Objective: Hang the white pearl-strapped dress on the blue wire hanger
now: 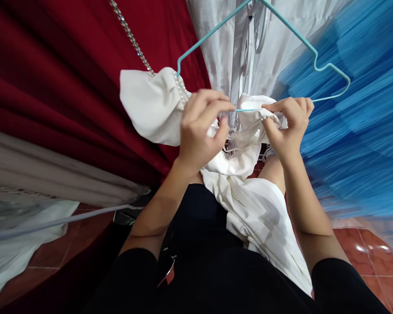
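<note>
A white dress [249, 209] with pearl-beaded edging hangs in front of me, its skirt falling across my lap. The left end of a light-blue wire hanger [212, 32] goes into the dress's left shoulder, while its right end is bare. My left hand [205, 126] is curled around the lower bar of the hanger beside the beaded edge; its thumb and forefinger are a little apart. With thumb and fingers, my right hand [288, 124] pinches the dress's beaded edge at the hanger's lower bar. Parts of the bar are hidden behind both hands.
Dark red fabric [85, 65] hangs on the left, with a jewelled strap [131, 35] over it. Blue tulle [356, 122] fills the right side. Behind the hanger are white cloth [212, 43] and a white metal frame [247, 56]. Red tiles [363, 253] cover the floor.
</note>
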Action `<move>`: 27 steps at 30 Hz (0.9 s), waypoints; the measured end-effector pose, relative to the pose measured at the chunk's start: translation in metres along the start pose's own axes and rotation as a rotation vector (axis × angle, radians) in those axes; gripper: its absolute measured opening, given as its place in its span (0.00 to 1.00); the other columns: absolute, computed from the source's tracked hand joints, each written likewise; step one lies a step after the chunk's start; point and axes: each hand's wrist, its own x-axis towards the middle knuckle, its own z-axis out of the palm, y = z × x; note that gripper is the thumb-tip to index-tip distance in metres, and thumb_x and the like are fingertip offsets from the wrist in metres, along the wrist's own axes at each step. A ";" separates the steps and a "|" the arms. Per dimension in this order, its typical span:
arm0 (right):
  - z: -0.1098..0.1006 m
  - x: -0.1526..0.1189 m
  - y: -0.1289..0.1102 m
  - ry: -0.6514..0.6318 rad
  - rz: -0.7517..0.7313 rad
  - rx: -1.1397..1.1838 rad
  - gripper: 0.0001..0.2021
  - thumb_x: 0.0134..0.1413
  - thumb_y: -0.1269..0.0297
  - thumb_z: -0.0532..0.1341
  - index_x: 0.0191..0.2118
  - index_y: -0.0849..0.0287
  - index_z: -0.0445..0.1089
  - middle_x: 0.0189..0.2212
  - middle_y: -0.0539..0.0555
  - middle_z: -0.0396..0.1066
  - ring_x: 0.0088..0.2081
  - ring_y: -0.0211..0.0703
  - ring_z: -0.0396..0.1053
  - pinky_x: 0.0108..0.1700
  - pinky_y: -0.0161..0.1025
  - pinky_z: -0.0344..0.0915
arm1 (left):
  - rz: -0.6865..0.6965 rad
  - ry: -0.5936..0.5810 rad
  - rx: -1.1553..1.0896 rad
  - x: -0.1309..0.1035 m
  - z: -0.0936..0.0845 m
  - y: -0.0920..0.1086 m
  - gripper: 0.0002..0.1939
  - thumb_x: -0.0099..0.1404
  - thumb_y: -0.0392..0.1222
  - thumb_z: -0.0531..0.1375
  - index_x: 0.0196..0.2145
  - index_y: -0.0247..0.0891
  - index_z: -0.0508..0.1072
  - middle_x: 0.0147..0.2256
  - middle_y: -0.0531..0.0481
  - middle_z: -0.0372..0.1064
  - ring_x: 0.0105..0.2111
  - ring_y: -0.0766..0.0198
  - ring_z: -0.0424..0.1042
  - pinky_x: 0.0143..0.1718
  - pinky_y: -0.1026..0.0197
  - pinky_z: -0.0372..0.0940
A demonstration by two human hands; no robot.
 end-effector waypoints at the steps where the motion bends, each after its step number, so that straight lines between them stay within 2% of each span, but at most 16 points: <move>1: 0.000 0.000 0.000 -0.008 -0.001 0.008 0.07 0.64 0.55 0.58 0.39 0.44 0.73 0.38 0.54 0.75 0.48 0.54 0.67 0.65 0.69 0.56 | -0.002 -0.085 -0.014 -0.005 0.007 0.001 0.11 0.74 0.34 0.56 0.47 0.45 0.75 0.49 0.49 0.76 0.52 0.55 0.75 0.58 0.47 0.69; 2: 0.000 -0.001 0.000 -0.013 -0.011 0.018 0.08 0.64 0.54 0.58 0.39 0.45 0.73 0.37 0.53 0.75 0.49 0.55 0.68 0.65 0.69 0.56 | -0.008 -0.140 -0.025 -0.009 0.013 0.000 0.13 0.75 0.33 0.54 0.48 0.45 0.76 0.50 0.49 0.76 0.52 0.56 0.75 0.58 0.47 0.68; 4: -0.002 -0.003 -0.003 -0.024 -0.056 0.036 0.08 0.63 0.55 0.57 0.41 0.46 0.73 0.37 0.52 0.74 0.49 0.55 0.69 0.64 0.71 0.56 | -0.023 -0.175 -0.037 -0.013 0.021 -0.007 0.17 0.75 0.30 0.51 0.50 0.45 0.77 0.50 0.50 0.78 0.52 0.56 0.76 0.58 0.48 0.66; 6: -0.005 -0.006 -0.006 -0.034 -0.112 0.043 0.09 0.62 0.57 0.57 0.44 0.45 0.73 0.40 0.52 0.74 0.50 0.55 0.70 0.65 0.70 0.56 | -0.032 -0.153 -0.044 -0.013 0.024 -0.013 0.20 0.74 0.28 0.51 0.49 0.45 0.77 0.48 0.50 0.79 0.50 0.57 0.76 0.57 0.49 0.66; 8: -0.011 -0.007 -0.001 0.043 -0.148 0.044 0.11 0.62 0.62 0.57 0.47 0.45 0.73 0.45 0.54 0.73 0.53 0.55 0.69 0.65 0.68 0.57 | -0.041 -0.127 -0.053 -0.010 0.023 -0.017 0.20 0.72 0.26 0.51 0.49 0.45 0.78 0.47 0.51 0.79 0.49 0.57 0.77 0.56 0.50 0.67; 9: -0.016 -0.007 0.006 0.142 -0.168 0.042 0.13 0.62 0.64 0.56 0.48 0.46 0.73 0.47 0.56 0.71 0.54 0.55 0.69 0.64 0.67 0.59 | -0.047 -0.120 -0.062 -0.009 0.022 -0.017 0.20 0.72 0.26 0.52 0.48 0.45 0.78 0.47 0.51 0.79 0.48 0.58 0.77 0.55 0.50 0.67; 11: -0.027 -0.002 0.031 0.440 -0.189 0.040 0.15 0.58 0.69 0.55 0.48 0.51 0.74 0.47 0.58 0.68 0.53 0.55 0.69 0.55 0.62 0.65 | -0.063 -0.117 -0.091 -0.007 0.019 -0.016 0.20 0.71 0.25 0.52 0.47 0.45 0.78 0.45 0.51 0.79 0.47 0.58 0.77 0.54 0.49 0.68; 12: -0.034 0.003 0.047 0.603 -0.221 0.037 0.16 0.55 0.70 0.55 0.47 0.54 0.74 0.44 0.58 0.66 0.51 0.54 0.69 0.50 0.59 0.66 | -0.071 -0.122 -0.109 -0.007 0.017 -0.016 0.20 0.71 0.25 0.52 0.46 0.44 0.78 0.45 0.51 0.78 0.47 0.58 0.77 0.54 0.49 0.68; 13: -0.042 0.010 0.064 0.715 -0.193 0.040 0.15 0.53 0.71 0.56 0.45 0.56 0.73 0.41 0.56 0.66 0.43 0.48 0.68 0.42 0.51 0.66 | -0.076 -0.130 -0.127 -0.006 0.016 -0.015 0.20 0.71 0.25 0.52 0.46 0.44 0.78 0.45 0.51 0.78 0.47 0.58 0.77 0.54 0.49 0.68; 14: -0.051 0.017 0.080 0.730 -0.203 0.051 0.14 0.52 0.73 0.57 0.44 0.57 0.72 0.37 0.53 0.66 0.37 0.43 0.66 0.36 0.46 0.62 | -0.078 -0.139 -0.143 -0.006 0.016 -0.015 0.20 0.71 0.24 0.52 0.46 0.44 0.78 0.45 0.51 0.78 0.47 0.58 0.77 0.55 0.49 0.68; 16: -0.071 0.034 0.100 0.692 -0.247 0.041 0.09 0.50 0.76 0.59 0.38 0.58 0.70 0.32 0.49 0.64 0.32 0.36 0.62 0.32 0.41 0.57 | -0.080 -0.161 -0.162 -0.005 0.016 -0.014 0.20 0.71 0.24 0.52 0.46 0.44 0.78 0.45 0.51 0.77 0.48 0.57 0.77 0.55 0.48 0.68; 17: -0.080 0.042 0.103 0.615 -0.216 0.022 0.09 0.50 0.78 0.60 0.37 0.58 0.69 0.32 0.48 0.65 0.32 0.35 0.61 0.32 0.40 0.56 | -0.081 -0.172 -0.166 -0.005 0.016 -0.013 0.21 0.70 0.24 0.51 0.46 0.44 0.78 0.44 0.50 0.77 0.48 0.57 0.77 0.54 0.48 0.69; 20: -0.096 0.064 0.086 0.504 -0.105 0.029 0.13 0.50 0.85 0.57 0.34 0.59 0.70 0.33 0.49 0.68 0.35 0.37 0.65 0.31 0.40 0.56 | -0.083 -0.204 -0.173 -0.002 0.015 -0.013 0.21 0.69 0.24 0.51 0.46 0.44 0.78 0.44 0.50 0.77 0.46 0.56 0.77 0.53 0.48 0.70; 23: -0.097 0.081 0.063 0.444 -0.060 0.029 0.17 0.46 0.85 0.53 0.32 0.56 0.70 0.35 0.53 0.71 0.36 0.40 0.68 0.31 0.39 0.56 | -0.073 -0.236 -0.174 0.001 0.011 -0.013 0.21 0.69 0.25 0.51 0.45 0.44 0.78 0.43 0.49 0.76 0.46 0.56 0.77 0.52 0.48 0.71; 25: -0.092 0.091 0.060 0.401 -0.028 0.002 0.15 0.45 0.82 0.54 0.31 0.54 0.68 0.36 0.55 0.73 0.37 0.43 0.70 0.31 0.40 0.57 | -0.069 -0.257 -0.154 0.001 0.009 -0.013 0.21 0.69 0.25 0.51 0.46 0.44 0.78 0.43 0.49 0.76 0.45 0.56 0.76 0.52 0.48 0.71; 27: -0.087 0.098 0.066 0.389 0.024 -0.036 0.12 0.45 0.80 0.54 0.29 0.51 0.63 0.35 0.56 0.74 0.37 0.46 0.71 0.31 0.41 0.56 | -0.073 -0.263 -0.123 0.000 0.008 -0.014 0.21 0.70 0.26 0.50 0.47 0.45 0.78 0.44 0.49 0.76 0.46 0.56 0.76 0.54 0.48 0.70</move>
